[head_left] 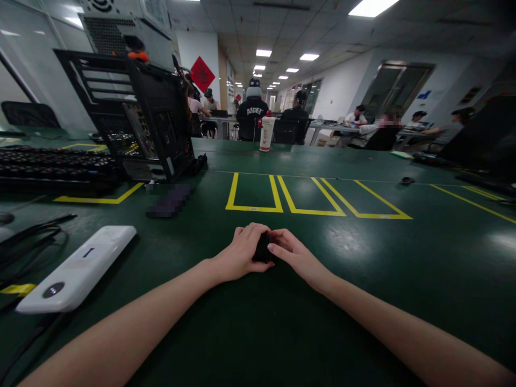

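Observation:
Between my hands, low over the green table (274, 333), is a small black object (263, 248), rounded and roughly cylinder-shaped; its exact kind does not show. My left hand (244, 250) wraps around it from the left, thumb below and fingers over the top. From the right, my right hand (296, 255) closes its thumb and fingertips on the object's right end. Much of the object is hidden behind the fingers.
Yellow tape outlines (253, 208) mark the table ahead. At left lie a white power bank (80, 269), black cables (28, 242) and a blurred dark item (169, 201). Behind stands an open black computer case (157, 123). A white bottle (266, 133) is at the far edge; people sit beyond.

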### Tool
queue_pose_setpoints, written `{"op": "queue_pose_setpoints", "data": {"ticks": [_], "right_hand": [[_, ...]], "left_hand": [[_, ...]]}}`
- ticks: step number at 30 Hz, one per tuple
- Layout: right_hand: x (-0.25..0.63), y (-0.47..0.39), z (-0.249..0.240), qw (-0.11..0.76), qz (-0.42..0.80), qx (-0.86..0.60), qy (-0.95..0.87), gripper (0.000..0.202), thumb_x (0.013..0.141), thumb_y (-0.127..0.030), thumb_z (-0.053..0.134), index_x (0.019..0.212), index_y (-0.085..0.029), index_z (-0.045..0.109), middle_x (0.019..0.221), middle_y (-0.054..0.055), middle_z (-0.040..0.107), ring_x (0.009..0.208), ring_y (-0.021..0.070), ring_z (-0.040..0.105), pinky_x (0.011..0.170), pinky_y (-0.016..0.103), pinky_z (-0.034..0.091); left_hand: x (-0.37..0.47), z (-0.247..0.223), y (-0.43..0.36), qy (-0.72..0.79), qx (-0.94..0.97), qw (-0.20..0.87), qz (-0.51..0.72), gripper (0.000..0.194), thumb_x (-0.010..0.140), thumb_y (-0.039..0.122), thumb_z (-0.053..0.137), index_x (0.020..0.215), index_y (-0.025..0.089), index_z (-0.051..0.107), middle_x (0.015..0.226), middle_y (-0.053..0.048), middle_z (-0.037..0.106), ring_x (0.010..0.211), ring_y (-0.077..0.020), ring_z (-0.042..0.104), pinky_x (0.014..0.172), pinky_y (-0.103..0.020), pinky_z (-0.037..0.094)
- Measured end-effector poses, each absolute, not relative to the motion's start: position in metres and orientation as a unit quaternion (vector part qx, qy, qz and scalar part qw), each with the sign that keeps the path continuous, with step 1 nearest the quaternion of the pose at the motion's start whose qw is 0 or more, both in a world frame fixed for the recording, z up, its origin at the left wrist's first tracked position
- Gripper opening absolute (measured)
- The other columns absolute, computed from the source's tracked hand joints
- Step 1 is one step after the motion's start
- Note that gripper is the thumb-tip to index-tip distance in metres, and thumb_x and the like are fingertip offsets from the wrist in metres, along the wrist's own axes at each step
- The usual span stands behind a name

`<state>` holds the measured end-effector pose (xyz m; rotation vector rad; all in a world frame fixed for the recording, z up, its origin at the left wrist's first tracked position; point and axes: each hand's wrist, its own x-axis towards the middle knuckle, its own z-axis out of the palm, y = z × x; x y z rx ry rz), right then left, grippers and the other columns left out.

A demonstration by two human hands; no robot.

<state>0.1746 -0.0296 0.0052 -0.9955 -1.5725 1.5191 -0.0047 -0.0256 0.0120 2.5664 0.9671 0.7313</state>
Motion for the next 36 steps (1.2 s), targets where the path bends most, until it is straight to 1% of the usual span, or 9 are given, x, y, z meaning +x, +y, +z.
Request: {"op": "queue_pose_setpoints", "data": {"ticks": [5,10,15,18,21,22,27,32,36], "right_hand": [[0.177,-0.032,0.008,0.361,0.619,-0.333,-0.613,0.030,0.070,-0.021,0.066,0.092,-0.022,0.046,0.100,0.000,0.054,0.100,0.0167,0.053,0.092,0.038,0.040],[0.176,-0.033,0.007,0.377,0.584,-0.372,-0.615,0.014,0.079,-0.029,0.056,0.089,-0.022,0.048,0.094,0.000,0.056,0.096,0.0162,0.054,0.087,0.037,0.042],[0.176,-0.030,0.005,0.364,0.589,-0.389,-0.608,0.022,0.078,-0.029,0.057,0.097,-0.021,0.049,0.100,0.003,0.055,0.101,0.0184,0.052,0.091,0.039,0.040],[0.178,-0.029,0.003,0.361,0.607,-0.358,-0.610,0.022,0.076,-0.026,0.060,0.095,-0.021,0.048,0.100,0.002,0.055,0.101,0.0184,0.053,0.090,0.039,0.041],[0.179,-0.030,0.003,0.372,0.622,-0.321,-0.610,0.032,0.068,-0.019,0.068,0.091,-0.022,0.045,0.101,0.001,0.054,0.101,0.0178,0.053,0.090,0.038,0.042],[0.179,-0.030,0.003,0.376,0.619,-0.322,-0.610,0.032,0.068,-0.019,0.068,0.091,-0.022,0.045,0.100,0.001,0.054,0.101,0.0176,0.054,0.089,0.037,0.042],[0.176,-0.031,0.003,0.393,0.577,-0.362,-0.618,0.016,0.078,-0.027,0.058,0.089,-0.021,0.048,0.094,0.001,0.055,0.094,0.0164,0.055,0.085,0.036,0.044],[0.177,-0.029,0.002,0.376,0.596,-0.375,-0.602,0.025,0.076,-0.025,0.060,0.098,-0.021,0.047,0.103,0.003,0.054,0.103,0.0177,0.052,0.093,0.039,0.040],[0.180,-0.030,0.004,0.360,0.621,-0.325,-0.616,0.031,0.071,-0.019,0.065,0.094,-0.022,0.046,0.103,0.002,0.054,0.103,0.0177,0.053,0.092,0.039,0.041]], "left_hand": [[-0.005,0.014,-0.026,0.341,0.892,0.159,0.252,0.055,0.072,0.031,0.065,0.115,0.020,0.032,0.111,-0.009,0.046,0.103,-0.0253,0.046,0.086,-0.040,0.034],[-0.005,0.017,-0.028,0.339,0.891,0.164,0.253,0.056,0.072,0.032,0.066,0.115,0.022,0.032,0.112,-0.009,0.046,0.104,-0.0267,0.046,0.086,-0.042,0.034],[-0.006,0.018,-0.028,0.337,0.892,0.164,0.253,0.052,0.075,0.027,0.063,0.116,0.022,0.032,0.112,-0.008,0.046,0.104,-0.0248,0.047,0.087,-0.040,0.034],[-0.006,0.015,-0.028,0.337,0.895,0.158,0.247,0.053,0.075,0.026,0.062,0.117,0.021,0.031,0.112,-0.009,0.046,0.104,-0.0243,0.046,0.087,-0.039,0.034],[-0.004,0.010,-0.025,0.341,0.895,0.148,0.248,0.055,0.072,0.024,0.064,0.116,0.021,0.030,0.112,-0.009,0.045,0.104,-0.0253,0.045,0.087,-0.040,0.033],[-0.004,0.007,-0.024,0.343,0.893,0.144,0.253,0.056,0.071,0.024,0.064,0.115,0.021,0.030,0.112,-0.009,0.045,0.104,-0.0257,0.045,0.086,-0.040,0.033],[-0.003,0.002,-0.021,0.343,0.889,0.146,0.267,0.055,0.072,0.029,0.065,0.115,0.022,0.030,0.111,-0.008,0.045,0.102,-0.0260,0.046,0.086,-0.040,0.033],[-0.004,0.009,-0.023,0.340,0.891,0.162,0.255,0.054,0.074,0.027,0.063,0.116,0.022,0.030,0.111,-0.009,0.045,0.103,-0.0255,0.046,0.086,-0.041,0.034],[-0.005,0.015,-0.027,0.346,0.890,0.175,0.242,0.051,0.074,0.024,0.062,0.115,0.023,0.031,0.111,-0.008,0.045,0.103,-0.0247,0.046,0.086,-0.040,0.034]]}}
